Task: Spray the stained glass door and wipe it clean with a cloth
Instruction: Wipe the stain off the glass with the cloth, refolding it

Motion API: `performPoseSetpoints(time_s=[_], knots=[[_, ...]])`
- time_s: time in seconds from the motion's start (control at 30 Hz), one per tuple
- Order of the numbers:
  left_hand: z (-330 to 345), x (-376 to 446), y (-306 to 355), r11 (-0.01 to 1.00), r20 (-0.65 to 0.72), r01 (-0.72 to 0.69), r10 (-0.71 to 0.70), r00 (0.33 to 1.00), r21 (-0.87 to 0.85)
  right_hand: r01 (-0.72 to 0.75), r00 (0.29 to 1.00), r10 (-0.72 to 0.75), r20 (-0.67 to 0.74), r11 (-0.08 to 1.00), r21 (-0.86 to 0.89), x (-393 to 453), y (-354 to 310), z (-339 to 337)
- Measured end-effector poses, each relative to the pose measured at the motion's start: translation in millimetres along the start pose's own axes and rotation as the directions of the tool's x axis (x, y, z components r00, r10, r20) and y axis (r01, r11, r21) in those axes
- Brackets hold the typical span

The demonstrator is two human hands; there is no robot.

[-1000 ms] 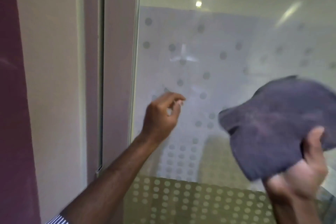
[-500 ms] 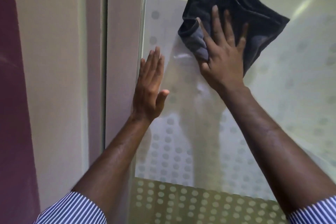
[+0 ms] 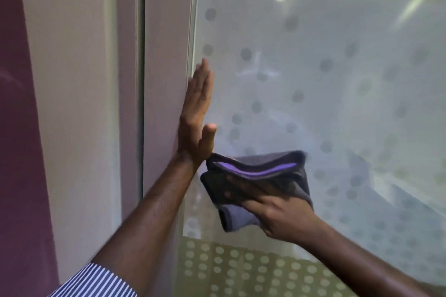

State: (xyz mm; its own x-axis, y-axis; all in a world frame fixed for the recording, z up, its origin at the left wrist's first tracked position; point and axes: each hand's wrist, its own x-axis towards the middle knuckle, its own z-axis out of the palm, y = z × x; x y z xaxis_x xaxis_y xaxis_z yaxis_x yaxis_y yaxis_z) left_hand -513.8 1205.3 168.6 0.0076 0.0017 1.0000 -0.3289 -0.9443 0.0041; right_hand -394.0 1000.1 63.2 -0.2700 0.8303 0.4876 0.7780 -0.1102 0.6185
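Observation:
The glass door (image 3: pixel 337 103) fills the right of the view, frosted with a pattern of grey dots and a faint smear near its upper middle. My left hand (image 3: pixel 196 113) lies flat with straight fingers against the door's left edge by the frame. A dark grey folded cloth (image 3: pixel 255 176) with a purple inner fold is pressed on the glass low down, just right of my left wrist. My right hand (image 3: pixel 272 212) presses on the cloth with spread fingers. No spray bottle is in view.
A pale door frame (image 3: pixel 166 55) runs vertically left of the glass, with a dark gap beside it. Further left are a cream wall (image 3: pixel 70 103) and a maroon strip (image 3: pixel 17 128). A band of denser dots (image 3: pixel 241 270) crosses the bottom of the glass.
My right hand has swept the cloth down the glass from the upper part to the lower left. My left hand opened flat and has stayed against the door's edge.

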Motion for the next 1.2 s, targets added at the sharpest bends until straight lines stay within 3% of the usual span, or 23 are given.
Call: performPoseSetpoints(time_s=[0.1, 0.2, 0.23, 0.3, 0.37, 0.4, 0.47, 0.6, 0.67, 0.77, 0.97, 1.03, 1.1, 1.2], knots=[[2.4, -0.9, -2.3, 0.993, 0.053, -0.037, 0.031, 0.998, 0.115, -0.014, 0.995, -0.001, -0.102, 0.988, -0.155, 0.9, 37.9, -26.8], [6.2, -1.1, -3.1, 0.978, 0.079, -0.058, 0.043, 0.996, 0.203, -0.251, 0.936, 0.193, -0.294, 0.953, -0.172, 25.5, 95.3, -75.9], [7.3, -1.1, -3.1, 0.97, 0.087, -0.066, 0.047, 0.995, 0.233, -0.391, 0.875, 0.332, -0.352, 0.913, -0.112, 35.4, 117.2, -96.2], [8.0, -0.7, -2.5, 0.958, 0.106, -0.078, 0.051, 0.993, 0.274, -0.647, 0.669, 0.614, -0.419, 0.758, 0.078, 54.3, 158.7, -134.7], [7.3, -0.5, -1.8, 0.953, 0.113, -0.078, 0.047, 0.993, 0.292, -0.742, 0.496, 0.738, -0.458, 0.634, 0.217, 73.6, 185.8, -168.2], [7.0, -0.3, -1.4, 0.951, 0.115, -0.076, 0.043, 0.992, 0.299, -0.743, 0.46, 0.75, -0.475, 0.618, 0.256, 81.0, 191.2, -181.5], [7.1, -0.1, -1.5, 0.945, 0.122, -0.077, 0.04, 0.992, 0.318, -0.714, 0.493, 0.716, -0.494, 0.657, 0.24, 89.9, 188.1, -194.4], [9.0, 0.2, -2.8, 0.936, 0.095, -0.07, 0.04, 0.995, 0.344, -0.485, 0.805, 0.408, -0.431, 0.871, -0.081, 86.7, 138.8, -150.1], [11.5, -0.2, -3.9, 0.937, 0.067, -0.063, 0.043, 0.997, 0.345, -0.313, 0.901, 0.229, -0.369, 0.931, -0.187, 76.5, 106.7, -112.1], [12.7, 0.0, -5.0, 0.946, 0.047, -0.053, 0.04, 0.998, 0.32, -0.217, 0.952, 0.177, -0.25, 0.965, -0.145, 51.9, 69.1, -78.7], [11.1, -9.7, 2.4, 0.951, 0.088, 0.013, -0.042, 0.995, 0.308, -0.217, 0.976, 0.216, 0.021, 0.974, 0.069, 10.2, 25.9, -61.6], [11.0, -23.7, 6.9, 0.959, 0.096, 0.048, -0.077, 0.992, 0.278, -0.279, 0.96, 0.273, 0.058, 0.932, 0.231, -2.2, 9.6, -61.2], [11.0, -42.3, 12.9, 0.967, 0.105, 0.095, -0.122, 0.987, 0.236, -0.375, 0.921, 0.378, 0.093, 0.8, 0.468, -12.1, -7.2, -65.9], [12.9, -71.9, 30.5, 0.969, 0.118, 0.194, -0.213, 0.97, 0.154, -0.416, 0.848, 0.495, 0.188, 0.404, 0.815, -21.4, -29.5, -78.5]])
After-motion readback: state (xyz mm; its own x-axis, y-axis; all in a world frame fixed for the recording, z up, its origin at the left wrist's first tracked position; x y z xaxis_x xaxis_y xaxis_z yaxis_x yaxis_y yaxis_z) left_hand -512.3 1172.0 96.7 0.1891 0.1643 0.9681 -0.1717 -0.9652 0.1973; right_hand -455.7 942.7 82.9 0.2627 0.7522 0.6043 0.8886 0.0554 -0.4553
